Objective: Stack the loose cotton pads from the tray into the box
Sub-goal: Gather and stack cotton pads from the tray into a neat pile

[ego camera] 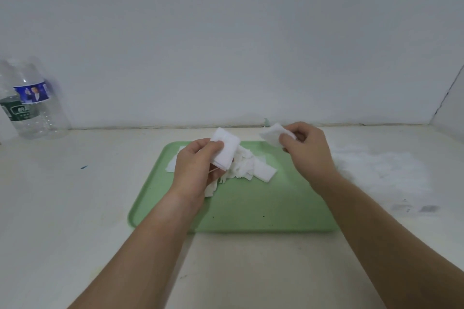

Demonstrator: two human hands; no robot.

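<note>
A pale green tray (246,211) lies on the table with a heap of loose white cotton pads (253,168) at its far middle. My left hand (195,170) holds a small stack of white pads (224,149) above the heap, thumb on top. My right hand (306,150) pinches a single white pad (273,134) above the tray's far right corner. A blurred white shape (379,170) sits on the table right of the tray; whether it is the box I cannot tell.
Clear plastic bottles (32,103) with blue and green labels stand at the far left against the wall. The off-white table (75,195) runs up to a white wall behind, with a side wall at the far right.
</note>
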